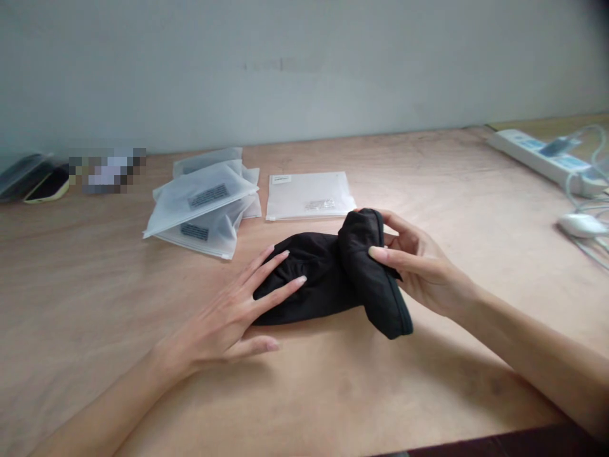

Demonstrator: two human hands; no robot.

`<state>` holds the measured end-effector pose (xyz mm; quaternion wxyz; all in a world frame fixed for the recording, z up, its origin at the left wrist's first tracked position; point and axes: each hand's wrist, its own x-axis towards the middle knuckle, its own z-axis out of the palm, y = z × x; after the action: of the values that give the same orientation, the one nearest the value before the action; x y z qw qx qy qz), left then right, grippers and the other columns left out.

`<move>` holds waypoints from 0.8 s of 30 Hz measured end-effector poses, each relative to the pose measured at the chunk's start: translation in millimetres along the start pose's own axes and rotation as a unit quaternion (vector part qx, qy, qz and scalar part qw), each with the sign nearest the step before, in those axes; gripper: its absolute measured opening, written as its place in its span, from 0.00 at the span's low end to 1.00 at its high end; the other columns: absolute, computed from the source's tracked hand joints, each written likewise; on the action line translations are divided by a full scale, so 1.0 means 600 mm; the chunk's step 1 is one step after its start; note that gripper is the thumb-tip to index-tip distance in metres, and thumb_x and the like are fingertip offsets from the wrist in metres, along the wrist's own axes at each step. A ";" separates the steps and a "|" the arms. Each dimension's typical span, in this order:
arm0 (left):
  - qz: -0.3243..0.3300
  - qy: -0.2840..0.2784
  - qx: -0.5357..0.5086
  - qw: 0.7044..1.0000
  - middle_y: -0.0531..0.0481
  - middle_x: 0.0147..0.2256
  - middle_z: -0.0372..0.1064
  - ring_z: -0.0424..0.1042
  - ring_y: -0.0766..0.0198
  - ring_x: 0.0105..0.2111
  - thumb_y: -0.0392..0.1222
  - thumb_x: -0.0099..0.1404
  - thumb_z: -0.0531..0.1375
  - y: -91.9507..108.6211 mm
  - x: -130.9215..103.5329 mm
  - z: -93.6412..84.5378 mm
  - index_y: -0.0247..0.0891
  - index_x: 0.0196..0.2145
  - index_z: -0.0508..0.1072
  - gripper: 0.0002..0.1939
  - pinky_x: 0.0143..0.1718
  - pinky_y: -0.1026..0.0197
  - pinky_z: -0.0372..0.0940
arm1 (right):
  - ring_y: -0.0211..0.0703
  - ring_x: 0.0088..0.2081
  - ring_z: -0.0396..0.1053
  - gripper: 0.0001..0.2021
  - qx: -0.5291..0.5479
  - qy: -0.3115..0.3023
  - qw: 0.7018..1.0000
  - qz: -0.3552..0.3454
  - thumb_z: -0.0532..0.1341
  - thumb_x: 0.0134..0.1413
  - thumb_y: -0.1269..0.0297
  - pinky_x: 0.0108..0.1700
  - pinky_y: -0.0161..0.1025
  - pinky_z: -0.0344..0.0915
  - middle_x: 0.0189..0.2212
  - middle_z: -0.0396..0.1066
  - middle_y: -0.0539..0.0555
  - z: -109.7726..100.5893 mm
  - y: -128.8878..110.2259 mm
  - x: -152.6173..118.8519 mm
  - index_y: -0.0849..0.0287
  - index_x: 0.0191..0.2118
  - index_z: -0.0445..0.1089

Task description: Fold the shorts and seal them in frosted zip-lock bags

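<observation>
A black cloth item (316, 279) lies on the wooden table, its right end folded up and lifted off the surface. My left hand (238, 311) rests flat with spread fingers on the cloth's left part, the thumb on the table side. The raised end is pinched between the thumb and fingers of my right hand (419, 263); some of those fingertips are hidden behind the cloth. A flat translucent zip bag (309, 193) with a small label lies just behind the cloth.
Several frosted zip bags (202, 197) are piled at the back left. A phone (47, 184) and a dark item in clear plastic sit at the far left. On the right are a white power strip (547, 158), cables and a white plug (583, 225). A wall stands behind the table (333, 393).
</observation>
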<state>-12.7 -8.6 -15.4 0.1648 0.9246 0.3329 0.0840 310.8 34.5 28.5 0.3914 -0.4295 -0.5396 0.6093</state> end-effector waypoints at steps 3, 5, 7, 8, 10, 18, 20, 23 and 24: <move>-0.012 0.024 -0.055 0.998 0.43 0.76 0.22 0.31 0.38 0.75 0.70 0.74 0.44 -0.001 -0.003 -0.001 0.47 0.76 0.34 0.44 0.71 0.32 0.45 | 0.50 0.45 0.79 0.29 0.055 -0.019 0.998 0.015 0.70 0.54 0.59 0.43 0.44 0.78 0.49 0.78 0.56 0.035 -0.005 0.013 0.49 0.61 0.63; -0.004 0.049 -0.084 0.995 0.45 0.76 0.22 0.31 0.41 0.75 0.70 0.74 0.45 -0.002 -0.005 0.001 0.50 0.76 0.32 0.43 0.72 0.33 0.44 | 0.50 0.47 0.79 0.31 0.075 -0.051 0.996 0.012 0.69 0.55 0.61 0.47 0.46 0.77 0.49 0.78 0.55 0.057 -0.003 0.027 0.49 0.62 0.61; 0.003 0.089 -0.111 0.990 0.48 0.76 0.21 0.30 0.44 0.76 0.66 0.76 0.46 -0.002 -0.008 0.004 0.55 0.75 0.31 0.40 0.72 0.32 0.43 | 0.50 0.48 0.78 0.30 0.067 -0.097 0.993 0.011 0.68 0.56 0.63 0.51 0.49 0.76 0.47 0.79 0.55 0.078 0.004 0.042 0.49 0.63 0.61; 0.002 0.112 -0.125 0.986 0.49 0.76 0.20 0.30 0.45 0.76 0.64 0.77 0.47 -0.001 -0.009 0.005 0.58 0.75 0.31 0.39 0.72 0.32 0.43 | 0.50 0.50 0.78 0.30 0.049 -0.114 0.992 0.006 0.68 0.56 0.65 0.53 0.50 0.75 0.48 0.78 0.56 0.088 0.008 0.049 0.51 0.63 0.61; -0.011 0.152 -0.142 0.978 0.50 0.76 0.19 0.28 0.46 0.76 0.62 0.77 0.47 0.002 -0.010 0.006 0.61 0.74 0.31 0.37 0.72 0.30 0.42 | 0.52 0.53 0.76 0.32 0.005 -0.142 0.990 -0.013 0.66 0.56 0.66 0.53 0.53 0.76 0.50 0.77 0.59 0.104 0.018 0.059 0.53 0.65 0.58; -0.012 0.083 -0.024 0.996 0.49 0.76 0.18 0.29 0.37 0.75 0.63 0.75 0.51 0.002 -0.005 -0.001 0.56 0.74 0.44 0.36 0.71 0.27 0.41 | 0.50 0.61 0.71 0.30 -0.270 -0.139 0.926 -0.223 0.53 0.66 0.71 0.60 0.52 0.73 0.63 0.68 0.66 0.114 0.040 0.027 0.59 0.72 0.51; -0.009 0.085 -0.002 0.996 0.48 0.76 0.24 0.32 0.37 0.75 0.60 0.74 0.56 -0.002 -0.005 0.001 0.55 0.74 0.47 0.37 0.71 0.28 0.43 | 0.53 0.69 0.60 0.29 -0.384 -0.107 0.864 -0.308 0.51 0.67 0.73 0.66 0.56 0.66 0.67 0.63 0.67 0.109 0.046 0.015 0.63 0.72 0.53; 0.005 0.076 0.029 0.997 0.47 0.76 0.34 0.34 0.38 0.75 0.56 0.74 0.59 -0.007 -0.005 0.003 0.52 0.73 0.51 0.36 0.72 0.30 0.45 | 0.55 0.75 0.45 0.29 -0.499 -0.146 0.784 -0.340 0.54 0.71 0.65 0.74 0.60 0.51 0.72 0.55 0.64 0.096 0.060 0.002 0.65 0.73 0.52; 0.011 0.066 0.034 0.997 0.47 0.76 0.36 0.35 0.39 0.75 0.56 0.74 0.58 -0.008 -0.005 0.003 0.51 0.73 0.51 0.36 0.72 0.31 0.46 | 0.55 0.75 0.44 0.30 -0.519 -0.161 0.772 -0.328 0.55 0.72 0.60 0.74 0.61 0.47 0.72 0.54 0.63 0.089 0.065 -0.001 0.64 0.73 0.51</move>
<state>-17.3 -7.7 -18.9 0.1102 0.9256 0.3359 0.1356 260.1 12.7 -7.7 0.1924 -0.2594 -0.9373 0.1311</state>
